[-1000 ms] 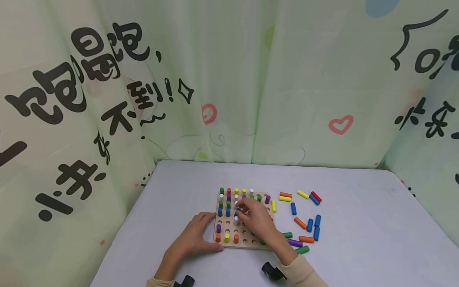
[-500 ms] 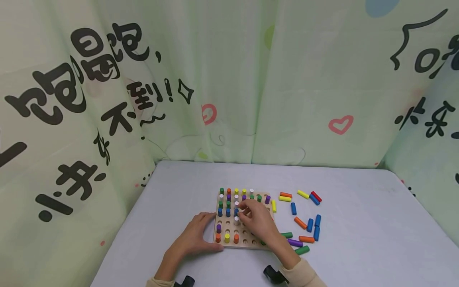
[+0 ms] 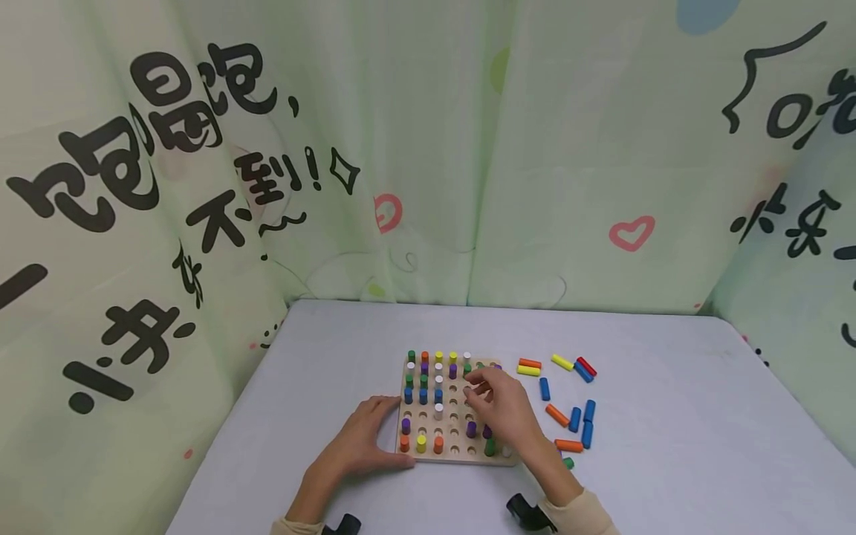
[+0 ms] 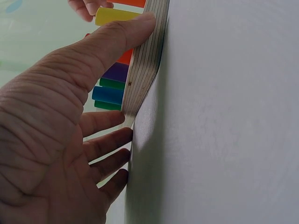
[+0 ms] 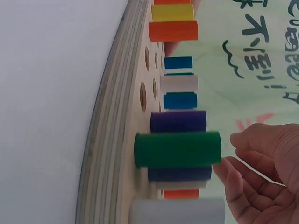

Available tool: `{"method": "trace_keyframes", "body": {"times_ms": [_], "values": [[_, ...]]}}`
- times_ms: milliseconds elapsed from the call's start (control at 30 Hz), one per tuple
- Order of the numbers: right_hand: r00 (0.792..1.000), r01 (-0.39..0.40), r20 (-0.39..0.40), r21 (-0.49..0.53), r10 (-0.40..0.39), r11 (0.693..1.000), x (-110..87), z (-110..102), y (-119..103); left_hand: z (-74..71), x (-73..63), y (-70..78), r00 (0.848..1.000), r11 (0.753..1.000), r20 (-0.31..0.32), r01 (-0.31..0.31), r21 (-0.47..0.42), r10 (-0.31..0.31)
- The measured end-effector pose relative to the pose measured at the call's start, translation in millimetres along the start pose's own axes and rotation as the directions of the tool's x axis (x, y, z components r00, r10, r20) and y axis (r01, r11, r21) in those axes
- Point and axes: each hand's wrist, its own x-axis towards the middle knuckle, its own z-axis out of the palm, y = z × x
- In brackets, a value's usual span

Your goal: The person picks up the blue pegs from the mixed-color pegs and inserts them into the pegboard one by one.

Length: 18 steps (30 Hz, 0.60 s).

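My left hand (image 3: 364, 438) rests at the near left corner of a wooden pegboard (image 3: 461, 458). In the left wrist view its thumb presses the board's edge, and the other fingers extend rather straight along the side. Coloured pegs stand in rows of holes, among them a blue peg (image 3: 438, 396) and a white peg (image 3: 438, 412). Over the right part of the board hovers my right hand (image 3: 504, 409), fingers loosely bent. The right wrist view shows nothing between its thumb and fingers, near a green peg (image 5: 180, 149). This hand hides part of the board's right side.
Loose pegs lie right of the board: several blue pegs (image 3: 575, 420), an orange peg (image 3: 568, 446), a yellow peg (image 3: 562, 362) and a red peg (image 3: 587, 365) among them. A white cloth covers the table (image 3: 669, 416). Printed curtains (image 3: 548, 148) hang behind it.
My right hand has let go of the blue peg, which stands in the third column, and has moved to the right. My left hand stays at the board's corner.
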Motion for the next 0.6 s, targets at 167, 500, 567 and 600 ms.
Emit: {"method": "trace_keyframes", "body": {"times_ms": [167, 500, 567, 600], "values": [[1.000, -0.007, -0.024, -0.011, 0.007, 1.000, 1.9, -7, 6, -0.3, 0.3, -0.7, 1.000, 1.000, -0.002, 0.000, -0.004, 0.000], [0.997, -0.051, -0.054, -0.036, 0.049, 0.998, 1.9, -22, 22, -0.1, -0.1, -0.2, 1.000, 1.000, 0.004, 0.007, -0.012, -0.007], [0.997, -0.045, -0.065, -0.045, 0.042, 0.998, 1.8, -27, 25, -0.2, -0.5, 0.4, 1.000, 1.000, 0.004, 0.008, -0.009, -0.008], [0.997, -0.042, -0.071, -0.051, 0.039, 0.998, 1.9, -29, 26, -0.4, -0.6, 0.7, 1.000, 1.000, 0.003, 0.005, -0.007, -0.005]]}}
